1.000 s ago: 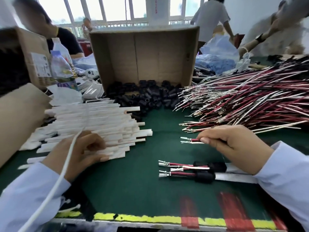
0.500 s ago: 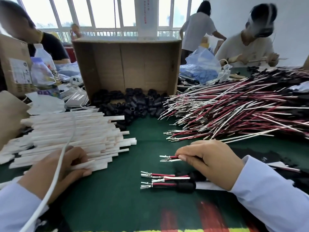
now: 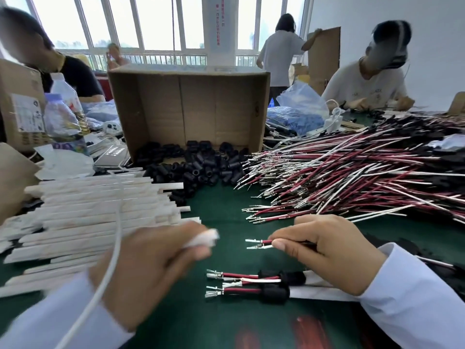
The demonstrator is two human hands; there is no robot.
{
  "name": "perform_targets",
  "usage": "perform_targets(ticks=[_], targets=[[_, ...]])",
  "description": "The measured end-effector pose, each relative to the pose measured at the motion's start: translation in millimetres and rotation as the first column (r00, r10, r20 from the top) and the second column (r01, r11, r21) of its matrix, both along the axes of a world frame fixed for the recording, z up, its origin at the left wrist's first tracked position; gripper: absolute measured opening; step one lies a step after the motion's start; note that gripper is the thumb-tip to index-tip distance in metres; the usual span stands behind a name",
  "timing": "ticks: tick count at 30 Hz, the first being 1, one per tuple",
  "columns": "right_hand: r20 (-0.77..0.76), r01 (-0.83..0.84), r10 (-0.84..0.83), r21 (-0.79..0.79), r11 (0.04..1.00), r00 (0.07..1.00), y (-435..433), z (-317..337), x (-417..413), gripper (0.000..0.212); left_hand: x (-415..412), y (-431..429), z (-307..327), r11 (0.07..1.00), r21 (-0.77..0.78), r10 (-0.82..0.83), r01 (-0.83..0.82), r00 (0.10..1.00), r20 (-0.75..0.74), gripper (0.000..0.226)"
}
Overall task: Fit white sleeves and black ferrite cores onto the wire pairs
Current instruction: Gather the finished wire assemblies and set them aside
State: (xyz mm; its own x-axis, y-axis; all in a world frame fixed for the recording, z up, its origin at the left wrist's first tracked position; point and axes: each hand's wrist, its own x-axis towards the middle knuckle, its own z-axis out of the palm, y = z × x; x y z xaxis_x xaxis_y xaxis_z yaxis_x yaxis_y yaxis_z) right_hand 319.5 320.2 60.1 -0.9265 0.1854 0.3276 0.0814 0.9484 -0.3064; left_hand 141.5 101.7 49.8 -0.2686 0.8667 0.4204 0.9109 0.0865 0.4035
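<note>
Upper left: a brown cardboard carton with a paper label (image 3: 17, 107) stands at the frame edge, with a clear plastic bottle (image 3: 65, 114) in front of it.
Sleeve stock: a fanned pile of flat white fabric sleeves (image 3: 100, 212) lies at mid left on the dark green table mat (image 3: 221, 215), ends pointing right.
Cord: a thin white cord (image 3: 113, 243) runs from the lower left corner up over the left wrist and the pile.
Left hand: the left hand (image 3: 148, 268), lower centre-left and motion-blurred, has its fingers curled round a single white sleeve (image 3: 201, 239), whose end pokes out to the right past the fingertips.
Box: an open brown cardboard box (image 3: 188, 107) lies on its side at upper centre, mouth toward the camera.
Cores: a heap of black cylindrical ferrite cores (image 3: 198, 165) spills from the box mouth onto the mat.
Gap: the sleeve end and the wire tips face each other, near but apart.
Wire pair: a red and white wire pair with silver terminals (image 3: 259, 243) sits at centre, tips pointing left.
Right hand: the right hand (image 3: 324, 250) pinches the pair between thumb and forefinger just behind the terminals, the other fingers curled.
Finished pieces: at lower centre, two sleeved wire pairs with black cores fitted (image 3: 251, 283) lie on the mat, partly under the right hand.
Wire stock: a large heap of red and white wires (image 3: 352, 180) fills the right side.
Bag: a blue plastic bag (image 3: 299, 109) sits right of the box.
</note>
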Motion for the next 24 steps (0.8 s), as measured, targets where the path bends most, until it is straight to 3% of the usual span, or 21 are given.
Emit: perform_targets(ticks=[3, 6, 8, 11, 16, 24], targets=[[-0.111, 0.023, -0.028, -0.048, 0.999, 0.993, 7.4, 1.5, 5.2, 0.03, 25.5, 42.0, 17.4, 0.994, -0.033, -0.107, 0.107, 0.994, -0.01, 0.027], [-0.259, 0.026, -0.059, -0.129, 0.991, 0.964, 15.6, 3.6, 9.6, 0.031, 30.8, 67.5, 25.3, 0.996, 0.049, -0.082, 0.08, 0.996, 0.036, 0.025], [-0.325, 0.021, -0.06, -0.123, 0.992, 0.944, 19.8, 4.4, 13.3, 0.038, 28.5, 69.3, 25.2, 0.996, 0.016, -0.09, 0.089, 0.995, 0.039, 0.026], [-0.364, -0.006, -0.031, -0.102, 0.995, 0.931, 19.4, 4.3, 18.2, 0.046, 27.8, 63.6, 18.9, 0.988, 0.019, -0.157, 0.156, 0.982, 0.104, 0.021], [-0.471, -0.122, 0.02, -0.188, 0.974, 0.882, 6.5, 5.1, 16.2, 0.021, 23.7, 62.4, 16.2, 0.961, 0.112, -0.276, 0.254, 0.911, 0.308, 0.01], [-0.508, -0.107, 0.067, -0.05, 0.993, 0.859, -1.8, 5.2, 18.2, 0.019, 25.1, 60.6, 19.1, 0.944, 0.18, -0.328, 0.276, 0.85, 0.412, 0.022]])
